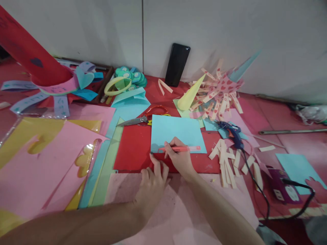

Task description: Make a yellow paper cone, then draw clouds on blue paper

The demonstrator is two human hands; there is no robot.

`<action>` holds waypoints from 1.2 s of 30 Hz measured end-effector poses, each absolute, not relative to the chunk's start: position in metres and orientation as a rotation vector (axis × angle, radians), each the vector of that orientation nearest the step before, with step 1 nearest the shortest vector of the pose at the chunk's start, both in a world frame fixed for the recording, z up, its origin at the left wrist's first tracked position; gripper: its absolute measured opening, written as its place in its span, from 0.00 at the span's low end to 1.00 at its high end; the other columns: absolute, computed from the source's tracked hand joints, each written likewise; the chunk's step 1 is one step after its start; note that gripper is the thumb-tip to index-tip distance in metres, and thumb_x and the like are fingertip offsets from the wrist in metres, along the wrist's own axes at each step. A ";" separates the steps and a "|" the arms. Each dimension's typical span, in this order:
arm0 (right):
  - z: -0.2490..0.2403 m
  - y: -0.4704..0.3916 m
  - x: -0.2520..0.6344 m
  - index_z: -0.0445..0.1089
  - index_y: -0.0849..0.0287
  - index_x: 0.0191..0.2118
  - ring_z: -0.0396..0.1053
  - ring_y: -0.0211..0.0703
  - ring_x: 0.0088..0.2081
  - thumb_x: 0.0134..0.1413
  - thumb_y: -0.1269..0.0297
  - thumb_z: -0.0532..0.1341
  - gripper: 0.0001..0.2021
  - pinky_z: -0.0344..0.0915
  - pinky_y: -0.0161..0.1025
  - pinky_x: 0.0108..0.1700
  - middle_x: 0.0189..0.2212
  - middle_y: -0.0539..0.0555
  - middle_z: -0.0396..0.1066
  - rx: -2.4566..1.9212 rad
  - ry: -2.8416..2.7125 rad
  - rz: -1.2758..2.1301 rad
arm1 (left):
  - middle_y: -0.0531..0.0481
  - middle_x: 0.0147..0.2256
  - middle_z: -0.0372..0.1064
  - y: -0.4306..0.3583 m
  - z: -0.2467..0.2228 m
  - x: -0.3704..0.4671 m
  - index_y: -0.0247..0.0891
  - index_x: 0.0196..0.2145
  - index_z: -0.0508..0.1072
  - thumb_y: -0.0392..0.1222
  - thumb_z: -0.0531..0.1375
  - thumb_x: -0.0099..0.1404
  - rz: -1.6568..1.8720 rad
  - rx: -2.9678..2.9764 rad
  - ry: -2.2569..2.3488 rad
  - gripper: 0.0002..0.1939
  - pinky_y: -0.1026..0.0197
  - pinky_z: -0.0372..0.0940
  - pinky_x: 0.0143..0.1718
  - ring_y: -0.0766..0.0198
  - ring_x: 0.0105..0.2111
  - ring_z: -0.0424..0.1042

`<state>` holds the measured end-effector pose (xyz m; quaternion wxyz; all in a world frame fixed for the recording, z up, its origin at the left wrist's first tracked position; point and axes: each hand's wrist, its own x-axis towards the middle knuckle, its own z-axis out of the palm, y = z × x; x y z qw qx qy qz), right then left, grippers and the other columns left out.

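My right hand (180,160) pinches a red-orange marker pen (187,148), its tip near the lower left part of a light blue sheet of paper (176,131). A short mark seems to show by the tip. My left hand (153,178) rests on the red surface (133,149) just below, fingers stretched forward and the index fingertip touching the sheet's lower left corner. Behind the sheet's left edge lie scissors (135,120) with red and yellow handles. A yellow paper cone (191,93) stands beyond the sheet.
Pale paper strips (224,166) and a glue gun (232,132) with a black cord lie right, near a purple box (283,185). Pink sheets (51,160) lie left, below a red paper cone (38,51). A phone (177,64) leans on the wall beside a strip-covered paper craft (223,85).
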<state>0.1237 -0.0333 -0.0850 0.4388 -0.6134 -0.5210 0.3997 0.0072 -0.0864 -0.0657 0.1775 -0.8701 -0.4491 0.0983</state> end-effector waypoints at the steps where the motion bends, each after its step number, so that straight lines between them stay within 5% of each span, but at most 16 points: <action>1: -0.085 -0.033 0.124 0.54 0.56 0.19 0.57 0.32 0.17 0.53 0.59 0.55 0.15 0.56 0.31 0.24 0.12 0.43 0.60 -1.517 -1.299 1.002 | 0.28 0.46 0.65 -0.086 -0.066 0.007 0.31 0.44 0.66 0.43 0.44 0.66 0.280 -2.454 -1.263 0.18 0.59 0.61 0.27 0.62 0.22 0.69; 36: -0.082 -0.033 0.122 0.56 0.56 0.20 0.62 0.33 0.18 0.53 0.58 0.55 0.14 0.59 0.31 0.26 0.13 0.44 0.62 -1.558 -1.219 0.961 | 0.28 0.49 0.62 -0.086 -0.063 0.007 0.31 0.46 0.66 0.42 0.46 0.65 0.227 -2.595 -1.435 0.17 0.58 0.62 0.28 0.62 0.24 0.70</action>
